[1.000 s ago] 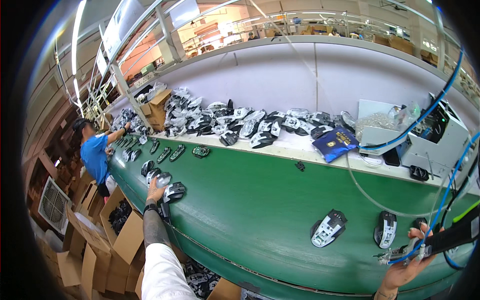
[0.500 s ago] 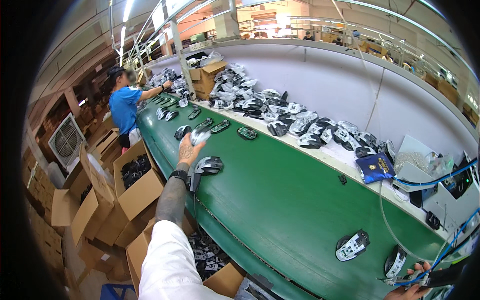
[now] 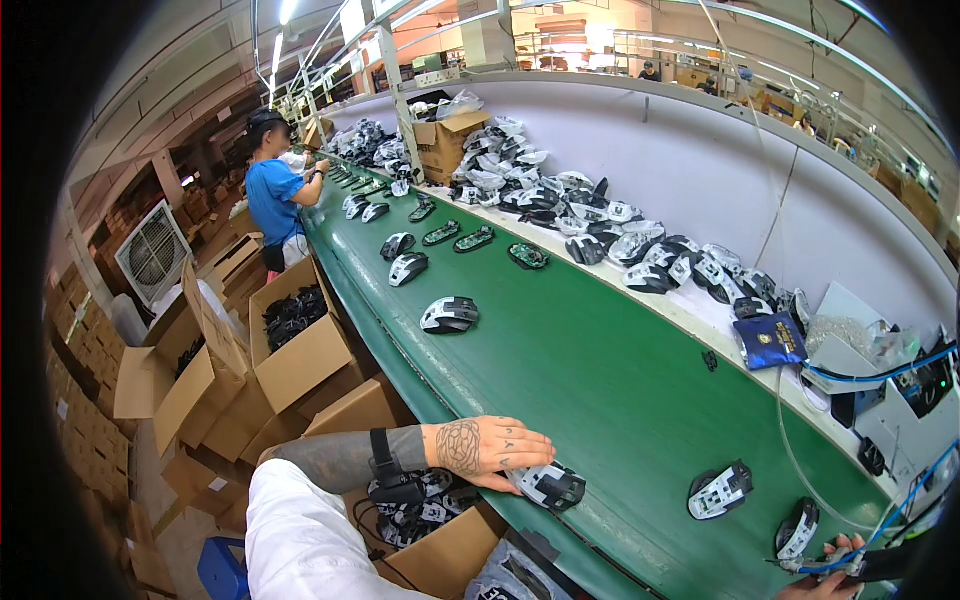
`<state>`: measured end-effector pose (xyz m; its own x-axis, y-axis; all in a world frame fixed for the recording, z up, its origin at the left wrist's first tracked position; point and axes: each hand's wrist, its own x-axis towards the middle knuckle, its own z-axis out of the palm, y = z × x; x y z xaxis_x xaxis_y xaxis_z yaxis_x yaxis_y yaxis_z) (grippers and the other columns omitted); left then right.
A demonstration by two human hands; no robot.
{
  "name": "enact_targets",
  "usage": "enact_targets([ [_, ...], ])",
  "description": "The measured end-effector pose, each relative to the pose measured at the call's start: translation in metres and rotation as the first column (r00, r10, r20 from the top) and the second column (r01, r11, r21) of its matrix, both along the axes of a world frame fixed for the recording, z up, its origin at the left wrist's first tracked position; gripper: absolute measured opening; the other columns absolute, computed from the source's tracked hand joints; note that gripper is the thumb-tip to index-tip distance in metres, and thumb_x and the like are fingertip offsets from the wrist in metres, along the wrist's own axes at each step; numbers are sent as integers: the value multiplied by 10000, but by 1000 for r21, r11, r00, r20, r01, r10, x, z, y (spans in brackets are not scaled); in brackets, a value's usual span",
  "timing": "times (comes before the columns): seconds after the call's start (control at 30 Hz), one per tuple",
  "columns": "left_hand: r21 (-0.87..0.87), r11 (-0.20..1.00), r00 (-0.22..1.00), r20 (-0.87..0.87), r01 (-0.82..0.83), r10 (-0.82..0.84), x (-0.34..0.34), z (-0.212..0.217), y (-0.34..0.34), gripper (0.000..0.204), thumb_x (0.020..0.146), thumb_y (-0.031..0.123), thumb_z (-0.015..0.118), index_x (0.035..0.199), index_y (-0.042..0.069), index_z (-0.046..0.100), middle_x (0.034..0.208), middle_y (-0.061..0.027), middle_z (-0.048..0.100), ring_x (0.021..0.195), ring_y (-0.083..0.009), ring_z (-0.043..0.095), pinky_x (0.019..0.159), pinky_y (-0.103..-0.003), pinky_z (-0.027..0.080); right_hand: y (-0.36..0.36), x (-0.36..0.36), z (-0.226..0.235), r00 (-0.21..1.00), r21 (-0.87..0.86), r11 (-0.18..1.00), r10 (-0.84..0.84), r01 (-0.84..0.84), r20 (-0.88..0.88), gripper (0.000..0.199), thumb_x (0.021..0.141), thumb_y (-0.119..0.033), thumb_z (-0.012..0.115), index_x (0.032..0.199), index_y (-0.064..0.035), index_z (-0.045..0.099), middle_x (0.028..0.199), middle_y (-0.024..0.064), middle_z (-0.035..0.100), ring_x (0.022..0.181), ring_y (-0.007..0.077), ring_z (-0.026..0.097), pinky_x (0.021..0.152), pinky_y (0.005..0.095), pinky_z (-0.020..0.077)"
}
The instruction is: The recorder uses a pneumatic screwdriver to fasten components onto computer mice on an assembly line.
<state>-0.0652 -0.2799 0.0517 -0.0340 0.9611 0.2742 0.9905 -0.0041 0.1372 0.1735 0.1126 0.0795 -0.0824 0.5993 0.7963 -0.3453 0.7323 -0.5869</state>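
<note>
My left hand (image 3: 495,450) is over the near edge of the green belt, its fingers on a white-and-black computer mouse shell (image 3: 552,488) and its thumb at the shell's side. The fingers partly cover this shell. At the lower right my right hand (image 3: 838,570) is closed around a black tool (image 3: 893,561) with a blue hose; its tip is unclear. Just left of that hand lies a mouse shell (image 3: 797,528), and another mouse shell (image 3: 720,491) sits a little farther left. Farther up the belt are a mouse shell (image 3: 450,315) and a second white one (image 3: 408,268).
Green circuit boards (image 3: 528,256) lie along the far side of the belt (image 3: 600,370). Mouse parts (image 3: 590,215) are heaped on the ledge beside a blue packet (image 3: 771,340). Open cartons (image 3: 300,375) stand at the left. A person in blue (image 3: 272,195) works up the belt.
My left hand has come back from far up the belt to its near edge. A white mouse shell now lies up the belt where it reached. My right hand stays at the tool.
</note>
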Motion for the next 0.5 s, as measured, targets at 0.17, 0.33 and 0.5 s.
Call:
enact_targets([
  [0.17,-12,1000,1000,25,-7,7,0,9,7,559,768,312,701,1185,3,493,1172,-121,559,1067,-250,561,832,-335,470,-2,2,-4,997,-23,998,51,-53,-65,458,916,-204,435,1245,79,290,1038,252,525,830,292,563,708,372,484],
  [0.33,57,997,993,109,-48,41,16,-5,12,586,758,324,714,1190,3,483,1161,-120,561,1047,-254,570,813,-330,474,-8,3,-1,996,-16,997,73,-73,-45,460,918,-228,417,1240,72,283,1034,254,520,826,310,555,705,385,470],
  [0.5,107,993,992,119,-53,40,33,-14,14,593,754,319,719,1195,1,483,1169,-126,557,1052,-259,567,813,-330,475,-9,5,2,993,2,994,114,-114,-4,464,922,-241,407,1270,29,264,1049,245,504,826,298,541,675,363,457],
])
